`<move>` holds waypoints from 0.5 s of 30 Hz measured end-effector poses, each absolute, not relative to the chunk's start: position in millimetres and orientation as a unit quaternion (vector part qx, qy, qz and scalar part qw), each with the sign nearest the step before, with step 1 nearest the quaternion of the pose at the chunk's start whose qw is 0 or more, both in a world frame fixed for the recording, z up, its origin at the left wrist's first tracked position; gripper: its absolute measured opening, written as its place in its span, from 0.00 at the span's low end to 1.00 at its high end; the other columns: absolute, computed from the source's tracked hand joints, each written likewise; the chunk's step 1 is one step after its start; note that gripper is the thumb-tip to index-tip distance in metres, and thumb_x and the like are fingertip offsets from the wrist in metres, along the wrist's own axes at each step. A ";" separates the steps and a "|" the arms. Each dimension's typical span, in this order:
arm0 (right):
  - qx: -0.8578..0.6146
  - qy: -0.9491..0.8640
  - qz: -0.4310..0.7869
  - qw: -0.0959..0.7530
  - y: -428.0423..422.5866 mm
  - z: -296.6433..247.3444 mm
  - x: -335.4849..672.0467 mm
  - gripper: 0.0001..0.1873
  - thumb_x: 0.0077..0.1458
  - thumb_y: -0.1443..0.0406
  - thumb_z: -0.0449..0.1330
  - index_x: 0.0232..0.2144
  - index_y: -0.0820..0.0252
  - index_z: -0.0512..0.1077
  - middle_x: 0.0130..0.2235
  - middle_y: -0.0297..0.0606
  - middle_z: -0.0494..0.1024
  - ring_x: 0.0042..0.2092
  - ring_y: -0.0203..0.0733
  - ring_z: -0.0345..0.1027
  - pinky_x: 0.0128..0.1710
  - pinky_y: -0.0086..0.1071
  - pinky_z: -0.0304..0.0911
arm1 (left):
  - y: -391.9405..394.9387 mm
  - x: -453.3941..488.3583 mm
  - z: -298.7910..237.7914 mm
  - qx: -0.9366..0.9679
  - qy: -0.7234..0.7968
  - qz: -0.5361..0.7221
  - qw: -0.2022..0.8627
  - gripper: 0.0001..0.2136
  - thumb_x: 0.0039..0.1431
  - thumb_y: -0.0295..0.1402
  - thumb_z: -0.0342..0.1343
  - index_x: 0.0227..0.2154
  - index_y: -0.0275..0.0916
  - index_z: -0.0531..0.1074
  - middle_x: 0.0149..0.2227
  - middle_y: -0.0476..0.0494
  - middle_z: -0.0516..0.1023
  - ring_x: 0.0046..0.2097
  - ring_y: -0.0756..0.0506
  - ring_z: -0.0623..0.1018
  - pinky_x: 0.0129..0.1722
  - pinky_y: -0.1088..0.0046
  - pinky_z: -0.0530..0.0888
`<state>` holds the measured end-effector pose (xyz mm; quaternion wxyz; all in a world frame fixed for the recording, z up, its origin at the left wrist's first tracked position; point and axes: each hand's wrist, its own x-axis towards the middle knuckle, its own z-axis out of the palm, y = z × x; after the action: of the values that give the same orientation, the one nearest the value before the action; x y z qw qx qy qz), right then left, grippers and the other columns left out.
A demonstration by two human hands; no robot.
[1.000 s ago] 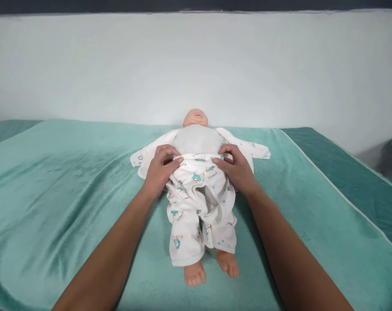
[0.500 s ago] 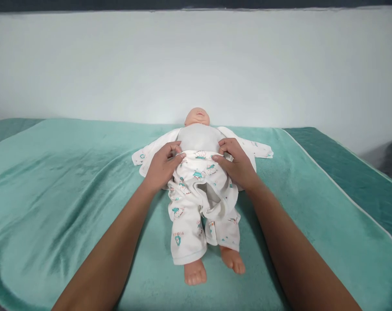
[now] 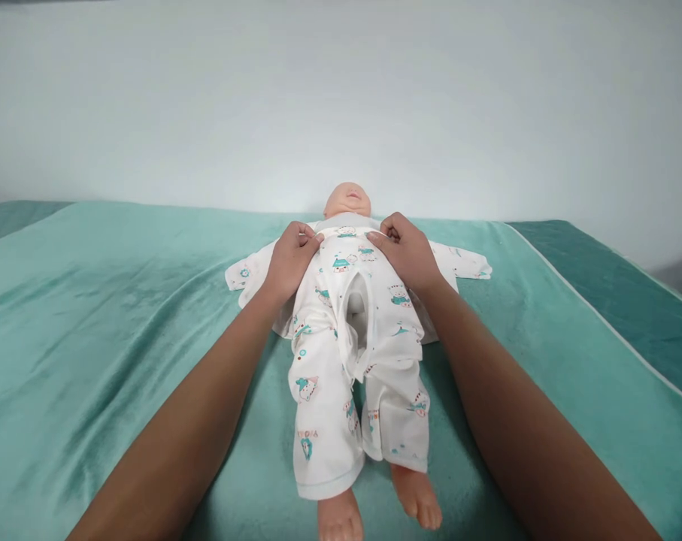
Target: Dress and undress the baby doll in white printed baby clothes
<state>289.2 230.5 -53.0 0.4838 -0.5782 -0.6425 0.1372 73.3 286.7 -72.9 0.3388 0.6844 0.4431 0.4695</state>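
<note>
Trousers point(image 3: 325, 402) are lying lengthwise along the doll point(image 3: 347, 201), stretching from its chest toward its feet, while the left hand point(image 3: 294, 257) and right hand point(image 3: 408, 254), equally near, are pinching the waistband point(image 3: 347, 232) on opposite sides of its chest, fingers nearly closed.

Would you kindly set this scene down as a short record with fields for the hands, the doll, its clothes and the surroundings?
Left hand: pinching one side of the waistband
Right hand: pinching the waistband's other side
Doll: on its back, head toward the wall, bare feet nearest the camera
Trousers: white, printed, open at the crotch; waistband high on the chest
Sleeves: white, printed, spread to both sides
Surface: green cloth, creased on the picture's left
</note>
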 end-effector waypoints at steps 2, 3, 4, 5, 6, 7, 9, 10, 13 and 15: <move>-0.564 -0.646 0.142 0.494 232.7 -58.6 293.2 0.12 0.58 0.57 0.60 0.28 0.54 0.63 0.31 0.32 0.66 0.37 0.42 0.60 0.42 0.38 0.59 | 284.0 73.6 -73.8 0.700 0.426 0.476 0.321 0.06 0.62 0.38 0.55 0.35 0.43 0.67 0.31 0.51 0.72 0.35 0.47 0.72 0.37 0.70 0.68; -0.550 -0.654 0.143 0.499 233.2 -61.1 295.2 0.12 0.58 0.56 0.60 0.28 0.54 0.64 0.35 0.34 0.68 0.40 0.43 0.62 0.46 0.40 0.60 | 282.4 73.3 -73.5 0.714 0.413 0.476 0.305 0.06 0.62 0.38 0.55 0.36 0.43 0.67 0.34 0.50 0.73 0.37 0.47 0.72 0.40 0.69 0.68; -0.534 -0.664 0.145 0.502 233.6 -63.2 296.9 0.12 0.58 0.56 0.60 0.29 0.54 0.65 0.38 0.36 0.69 0.44 0.44 0.64 0.50 0.41 0.60 | 281.1 72.8 -72.7 0.731 0.396 0.475 0.289 0.06 0.63 0.38 0.54 0.36 0.43 0.68 0.38 0.48 0.74 0.41 0.46 0.73 0.43 0.69 0.69; -0.519 -0.674 0.148 0.505 234.0 -64.7 298.5 0.12 0.59 0.55 0.60 0.29 0.54 0.66 0.42 0.37 0.70 0.48 0.45 0.64 0.54 0.43 0.59 | 280.3 72.2 -71.5 0.749 0.377 0.471 0.275 0.06 0.63 0.38 0.54 0.37 0.43 0.68 0.42 0.46 0.74 0.46 0.45 0.73 0.47 0.68 0.69; -0.506 -0.682 0.154 0.505 234.6 -65.6 299.8 0.12 0.59 0.55 0.60 0.29 0.54 0.67 0.45 0.38 0.69 0.51 0.46 0.63 0.57 0.44 0.57 | 280.2 71.4 -70.0 0.764 0.359 0.466 0.267 0.06 0.64 0.38 0.54 0.37 0.42 0.69 0.46 0.45 0.74 0.50 0.44 0.73 0.51 0.67 0.68; -0.497 -0.688 0.160 0.504 235.4 -65.8 300.9 0.12 0.60 0.55 0.60 0.28 0.54 0.67 0.47 0.39 0.69 0.54 0.46 0.63 0.59 0.44 0.56 | 280.7 70.6 -68.2 0.775 0.343 0.460 0.266 0.06 0.64 0.38 0.54 0.37 0.42 0.68 0.50 0.44 0.74 0.54 0.44 0.72 0.54 0.66 0.67; -0.494 -0.693 0.165 0.498 237.8 -64.9 302.5 0.14 0.60 0.55 0.60 0.27 0.55 0.67 0.51 0.41 0.67 0.56 0.47 0.62 0.59 0.44 0.57 | 283.6 69.4 -63.8 0.786 0.328 0.440 0.287 0.06 0.64 0.38 0.53 0.37 0.42 0.68 0.53 0.43 0.74 0.55 0.44 0.72 0.55 0.66 0.67; -0.496 -0.696 0.163 0.493 239.4 -64.1 303.1 0.15 0.60 0.55 0.60 0.27 0.55 0.67 0.52 0.41 0.67 0.57 0.48 0.62 0.58 0.44 0.58 | 285.8 69.2 -61.4 0.786 0.334 0.426 0.299 0.07 0.64 0.39 0.53 0.37 0.42 0.68 0.52 0.44 0.75 0.53 0.44 0.73 0.53 0.66 0.67; -0.507 -0.706 0.153 0.471 245.4 -61.1 304.1 0.14 0.61 0.56 0.58 0.27 0.55 0.67 0.49 0.40 0.71 0.53 0.47 0.65 0.53 0.42 0.60 | 294.9 71.1 -54.4 0.781 0.380 0.395 0.299 0.08 0.64 0.40 0.53 0.34 0.42 0.67 0.39 0.48 0.76 0.41 0.46 0.73 0.43 0.69 0.68; -0.534 -0.700 0.136 0.453 250.2 -58.7 303.9 0.12 0.61 0.57 0.57 0.28 0.55 0.67 0.42 0.37 0.74 0.46 0.45 0.67 0.48 0.40 0.60 | 302.4 74.6 -50.9 0.772 0.409 0.395 0.286 0.08 0.63 0.39 0.54 0.30 0.42 0.66 0.31 0.51 0.71 0.35 0.47 0.70 0.37 0.70 0.66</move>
<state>303.9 250.2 -58.7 0.4531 -0.5345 -0.7003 0.1362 74.6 302.4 -50.9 0.2858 0.7716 0.4088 0.3948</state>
